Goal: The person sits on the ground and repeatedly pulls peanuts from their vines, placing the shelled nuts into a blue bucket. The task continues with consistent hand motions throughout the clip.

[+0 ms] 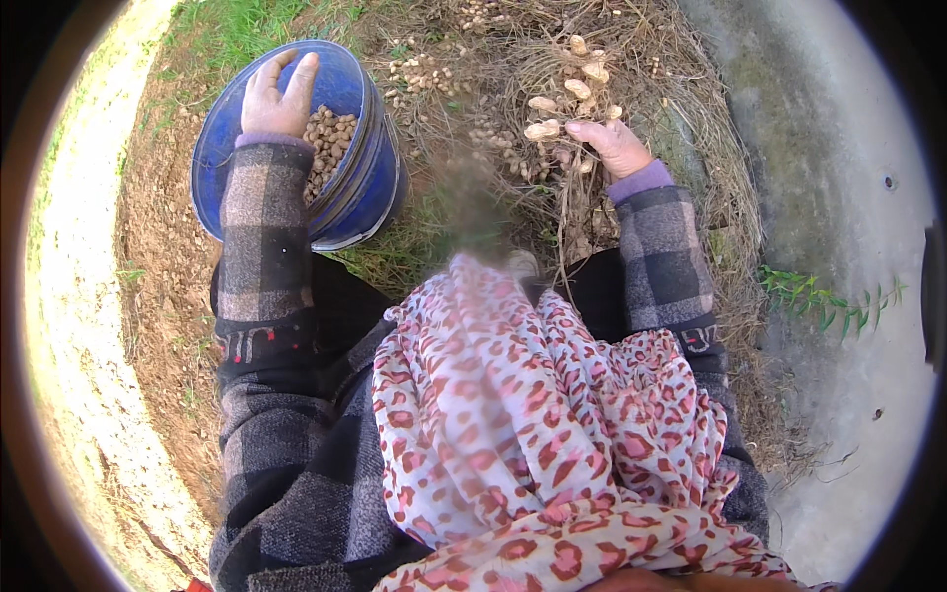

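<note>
Over the mouth of a blue plastic bucket [381, 174] is my left hand [277, 100], its fingers spread and nothing visible between them. The bucket leans towards the left, and peanuts in their shells [329, 144] lie inside it, partly hidden by my wrist. At the upper right my right hand [610, 146] grips a bunch of peanut plants, with the thumb against the pods. Several pale peanut pods [579, 89] stick out above and beside that hand, and dry stems [566, 214] hang below it.
Dried peanut plants [510, 66] with pods are heaped on the ground ahead. A concrete surface [836, 192] runs along the right, with a leafy green sprig [836, 300] over it. Grass [222, 29] and bare soil [159, 244] lie at the left. A patterned scarf [518, 399] hangs before my body.
</note>
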A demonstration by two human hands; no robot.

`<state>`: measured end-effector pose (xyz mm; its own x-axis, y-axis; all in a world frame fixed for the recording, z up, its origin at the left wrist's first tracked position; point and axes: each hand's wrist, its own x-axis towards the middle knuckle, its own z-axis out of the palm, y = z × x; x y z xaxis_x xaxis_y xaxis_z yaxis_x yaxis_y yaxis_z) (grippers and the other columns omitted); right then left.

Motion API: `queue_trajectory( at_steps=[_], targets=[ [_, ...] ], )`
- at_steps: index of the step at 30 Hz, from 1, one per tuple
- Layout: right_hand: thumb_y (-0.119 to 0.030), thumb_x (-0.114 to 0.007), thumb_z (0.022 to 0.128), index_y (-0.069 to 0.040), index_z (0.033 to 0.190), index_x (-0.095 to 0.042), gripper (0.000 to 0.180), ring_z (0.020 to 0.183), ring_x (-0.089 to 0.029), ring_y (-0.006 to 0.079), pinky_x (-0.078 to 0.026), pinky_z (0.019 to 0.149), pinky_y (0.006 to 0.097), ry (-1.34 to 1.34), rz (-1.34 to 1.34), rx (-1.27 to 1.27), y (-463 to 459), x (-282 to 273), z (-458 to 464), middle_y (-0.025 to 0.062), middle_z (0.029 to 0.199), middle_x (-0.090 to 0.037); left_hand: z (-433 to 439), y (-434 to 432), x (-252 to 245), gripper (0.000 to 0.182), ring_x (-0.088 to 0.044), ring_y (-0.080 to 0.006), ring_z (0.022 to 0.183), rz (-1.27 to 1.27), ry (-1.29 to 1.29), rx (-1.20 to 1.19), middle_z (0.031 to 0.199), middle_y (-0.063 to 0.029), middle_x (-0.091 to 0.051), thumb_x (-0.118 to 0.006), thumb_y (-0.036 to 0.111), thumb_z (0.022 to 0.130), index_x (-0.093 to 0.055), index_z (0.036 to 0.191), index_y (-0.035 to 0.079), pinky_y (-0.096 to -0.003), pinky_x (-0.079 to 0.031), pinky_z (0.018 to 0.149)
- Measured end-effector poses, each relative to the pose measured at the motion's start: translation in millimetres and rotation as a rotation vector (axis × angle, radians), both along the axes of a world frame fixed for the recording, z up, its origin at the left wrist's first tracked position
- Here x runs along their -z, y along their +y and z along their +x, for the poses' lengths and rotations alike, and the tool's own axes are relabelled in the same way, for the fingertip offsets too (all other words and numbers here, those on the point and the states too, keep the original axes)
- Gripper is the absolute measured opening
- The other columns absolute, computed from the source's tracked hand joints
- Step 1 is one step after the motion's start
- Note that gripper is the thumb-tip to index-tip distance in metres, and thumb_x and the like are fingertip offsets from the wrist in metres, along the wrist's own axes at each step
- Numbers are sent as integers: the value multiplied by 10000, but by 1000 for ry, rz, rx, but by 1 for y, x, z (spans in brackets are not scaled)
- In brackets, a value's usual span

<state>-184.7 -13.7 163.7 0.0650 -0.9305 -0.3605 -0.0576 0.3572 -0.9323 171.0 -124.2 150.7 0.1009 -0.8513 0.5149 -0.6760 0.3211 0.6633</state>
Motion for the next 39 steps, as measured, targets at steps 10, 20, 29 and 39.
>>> queue_trajectory(
  at_steps=[10, 20, 29, 39],
  targets=[
    [-314, -655, 725, -7, 1015, -590, 427, 682, -576, 111, -476, 485, 224, 233, -92, -171, -7, 11, 26, 81, 878, -610, -146, 69, 18, 448, -553, -79, 665, 931, 652, 929, 863, -43, -558, -682, 186, 741, -428, 1074, 25, -180, -441, 495],
    [-401, -643, 709, 66, 988, -590, 546, 666, -590, 160, -494, 504, 247, 414, -13, -245, -8, 13, 23, 152, 886, -608, -140, 62, 36, 358, -536, -65, 593, 857, 348, 901, 760, -12, -569, -617, 176, 794, -474, 1076, 8, -184, -416, 488],
    [-395, -650, 710, 43, 972, -592, 514, 656, -579, 155, -495, 502, 262, 374, -53, -251, -7, 15, 23, 105, 818, -618, -134, 68, 33, 215, -570, -86, 605, 1106, 521, 957, 744, -26, -594, -603, 268, 820, -538, 904, 82, -185, -440, 541],
    [-416, -647, 706, 31, 849, -633, 470, 558, -562, 141, -472, 491, 244, 417, -38, -373, -5, 21, 14, 86, 735, -610, -114, 64, 34, 240, -527, -92, 508, 1161, 614, 1205, 624, -16, -559, -573, 269, 841, -544, 886, 35, -197, -426, 481]
  ],
)
